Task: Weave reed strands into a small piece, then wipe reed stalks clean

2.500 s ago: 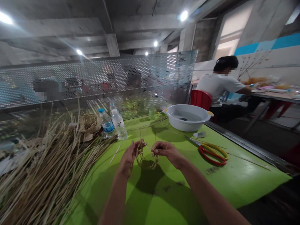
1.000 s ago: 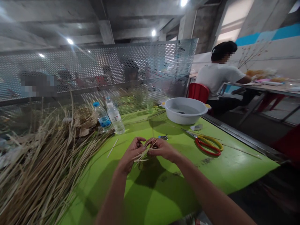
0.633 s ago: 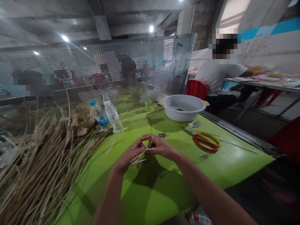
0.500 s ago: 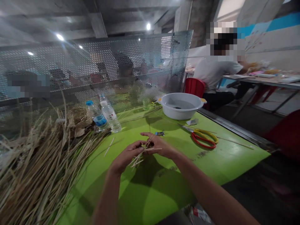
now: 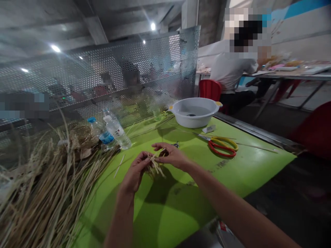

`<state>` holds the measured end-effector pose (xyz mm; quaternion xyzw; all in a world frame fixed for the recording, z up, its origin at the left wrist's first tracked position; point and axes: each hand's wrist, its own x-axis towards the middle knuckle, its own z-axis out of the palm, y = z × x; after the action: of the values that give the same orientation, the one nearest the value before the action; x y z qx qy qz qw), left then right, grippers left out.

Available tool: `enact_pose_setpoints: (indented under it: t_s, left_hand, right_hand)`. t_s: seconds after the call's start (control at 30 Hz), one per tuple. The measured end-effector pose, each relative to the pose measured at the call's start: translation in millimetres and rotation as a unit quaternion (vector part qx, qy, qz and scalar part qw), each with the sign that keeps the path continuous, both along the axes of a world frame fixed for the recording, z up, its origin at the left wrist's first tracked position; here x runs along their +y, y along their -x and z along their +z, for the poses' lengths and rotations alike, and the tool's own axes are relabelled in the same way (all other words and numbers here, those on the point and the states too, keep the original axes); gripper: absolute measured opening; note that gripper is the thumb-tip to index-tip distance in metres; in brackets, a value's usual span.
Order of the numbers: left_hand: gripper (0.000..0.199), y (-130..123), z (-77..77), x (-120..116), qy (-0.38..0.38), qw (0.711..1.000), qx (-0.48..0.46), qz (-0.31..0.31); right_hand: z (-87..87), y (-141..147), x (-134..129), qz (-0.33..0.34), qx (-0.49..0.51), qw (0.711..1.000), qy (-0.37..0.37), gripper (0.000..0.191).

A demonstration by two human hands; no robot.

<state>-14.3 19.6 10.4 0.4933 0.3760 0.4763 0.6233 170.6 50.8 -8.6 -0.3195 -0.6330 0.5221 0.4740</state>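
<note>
A small bundle of straw strips (image 5: pixel 156 167) is held above the green table (image 5: pixel 186 213). My left hand (image 5: pixel 137 170) pinches its left side between thumb and fingers. My right hand (image 5: pixel 170 156) is bent at the bundle's upper right, thumb and fingers closed at the straw; the exact contact is too small to make out. The loose ends point down and to the right. Just behind my right hand lies a small metal clip (image 5: pixel 176 144), partly covered. A single pale strip (image 5: pixel 119 166) rests on the table left of my hands.
Long dry straw (image 5: pixel 51 193) is heaped at the left. Two plastic bottles (image 5: pixel 117 131) lean behind it. Red and yellow scissors (image 5: pixel 222 147) lie right of my hands, near a white basin (image 5: pixel 193 120). A perforated metal screen (image 5: pixel 155 75) stands behind; a person (image 5: pixel 227 72) sits beyond.
The bundle has turned, so its strips now hang down and right instead of spreading sideways. My right hand's fingers have shifted over its top. The view has moved slightly.
</note>
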Motion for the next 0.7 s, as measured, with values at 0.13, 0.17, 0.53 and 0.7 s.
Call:
enact_pose_setpoints:
  t_s: [0.13, 0.17, 0.53, 0.7]
  left_hand:
    - [0.019, -1.1, -2.3, 3.5, -0.015, 0.995, -0.068, 0.07]
    - [0.02, -1.6, -2.6, 3.8, -0.013, 0.994, -0.08, 0.078]
    - [0.029, -13.6, -6.2, 1.3, 0.04, 0.993, -0.084, 0.07]
    - [0.041, -12.9, -7.3, 2.1, 0.053, 0.993, -0.07, 0.078]
  right_hand:
    - [1.0, -1.9, 2.9, -0.037, 0.01, 0.998, -0.053, 0.032]
    - [0.9, -1.6, 3.0, -0.031, 0.008, 0.998, -0.059, 0.031]
    - [-2.0, 8.7, -4.5, -0.115, -0.075, 0.97, -0.202, 0.015]
    - [-4.5, 10.0, -4.6, -0.141, -0.109, 0.958, -0.226, 0.018]
